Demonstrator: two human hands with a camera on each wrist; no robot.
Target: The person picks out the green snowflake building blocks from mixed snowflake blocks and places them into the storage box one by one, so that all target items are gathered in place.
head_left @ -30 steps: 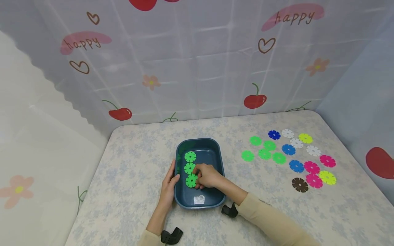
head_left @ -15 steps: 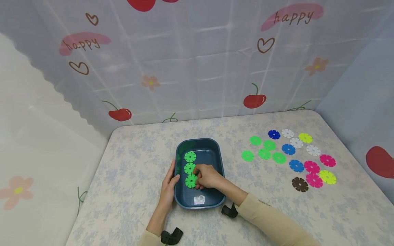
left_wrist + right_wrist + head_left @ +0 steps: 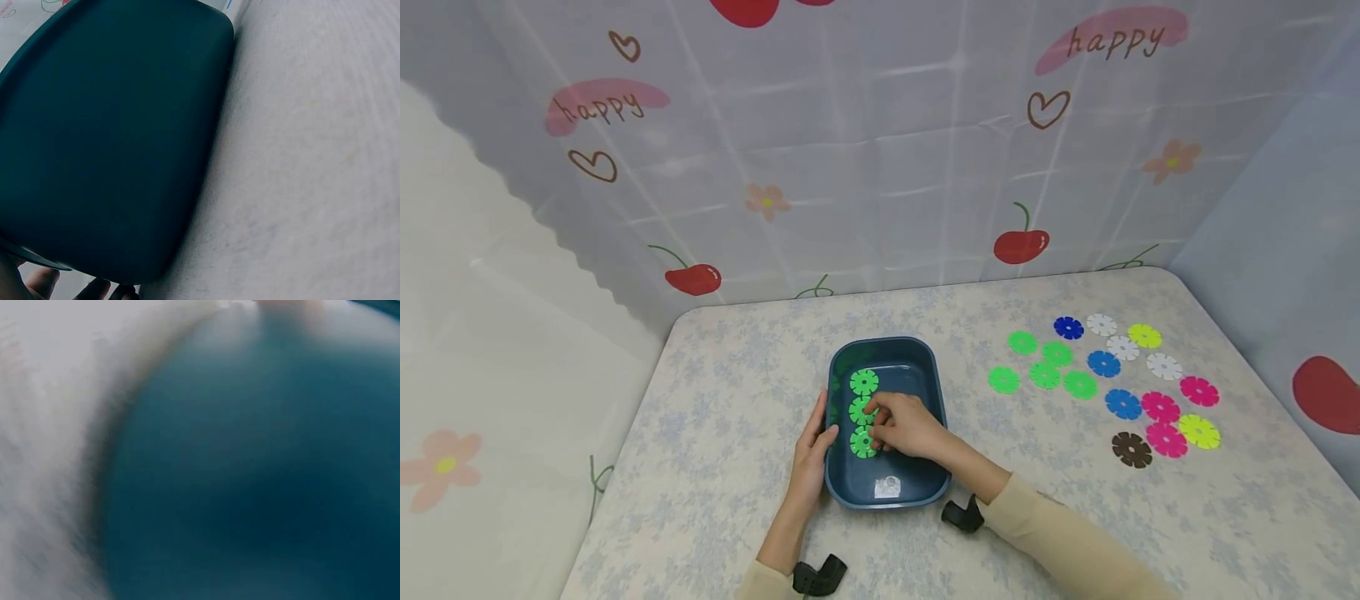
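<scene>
A dark blue tray [image 3: 917, 492] holds a column of green notched plastic discs: the top disc [image 3: 864, 382], the middle disc [image 3: 858, 410] and the lower disc [image 3: 860, 444]. My left hand [image 3: 808, 458] grips the tray's left wall, thumb at the rim and fingers along the outside. My right hand [image 3: 910, 427] is inside the tray, its bent fingertips right at the right edges of the middle and lower discs, partly covering them. I cannot tell whether it pinches one. In the left wrist view, the outer wall of the tray [image 3: 119, 144] fills much of the picture above some fingertips.
Loose discs lie on the patterned table to the right: several green discs [image 3: 1045, 375], blue ones [image 3: 1103, 364], white ones [image 3: 1163, 367], yellow ones [image 3: 1199, 433], pink ones [image 3: 1166, 440] and a brown disc [image 3: 1131, 450]. A printed curtain [image 3: 880, 167] hangs behind the table.
My right hand has shifted slightly left, its fingertips now farther over the discs, and the lower disc sits a touch more to the left. My left hand and the tray hold still.
</scene>
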